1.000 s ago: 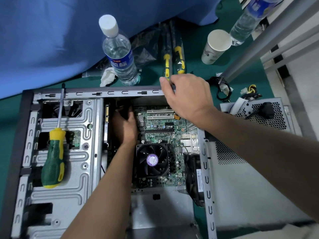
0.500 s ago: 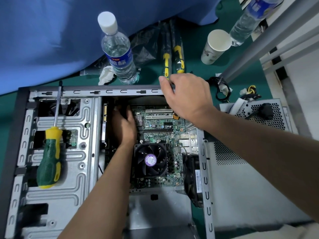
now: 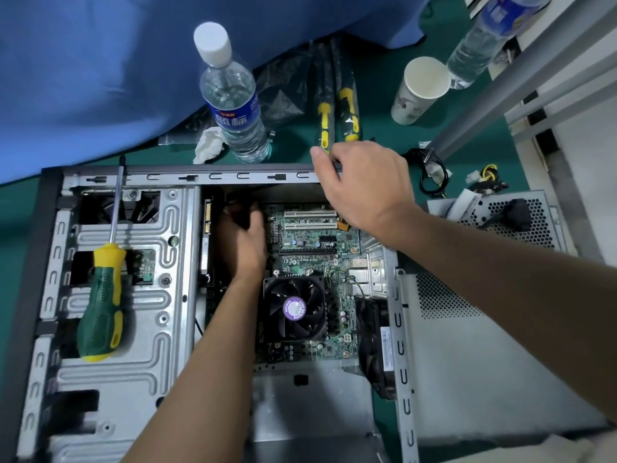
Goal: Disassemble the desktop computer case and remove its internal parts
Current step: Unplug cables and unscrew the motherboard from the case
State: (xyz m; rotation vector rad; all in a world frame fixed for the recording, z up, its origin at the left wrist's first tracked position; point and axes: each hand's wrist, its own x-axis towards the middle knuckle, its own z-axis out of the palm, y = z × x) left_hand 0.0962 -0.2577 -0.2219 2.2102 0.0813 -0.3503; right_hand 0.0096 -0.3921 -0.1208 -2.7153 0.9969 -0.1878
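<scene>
The open computer case (image 3: 213, 177) lies on its side on the green table. Inside are the motherboard (image 3: 310, 248) and its black CPU fan (image 3: 293, 309). My left hand (image 3: 243, 242) reaches down into the dark gap between the drive cage (image 3: 147, 329) and the motherboard. Its fingers curl round a black part (image 3: 241, 213) there, and the fingertips are in shadow. My right hand (image 3: 364, 185) grips the case's far rim, thumb outside and fingers over the edge.
A green-and-yellow screwdriver (image 3: 100, 302) lies on the drive cage. The power supply (image 3: 500, 218) and loose cables (image 3: 434, 175) sit outside at right. A water bottle (image 3: 233, 105), two packaged screwdrivers (image 3: 337, 111), a paper cup (image 3: 420, 88) and blue cloth (image 3: 83, 61) lie behind the case.
Both hands stay where they were, the left in the gap and the right on the rim. Only the camera view has shifted slightly.
</scene>
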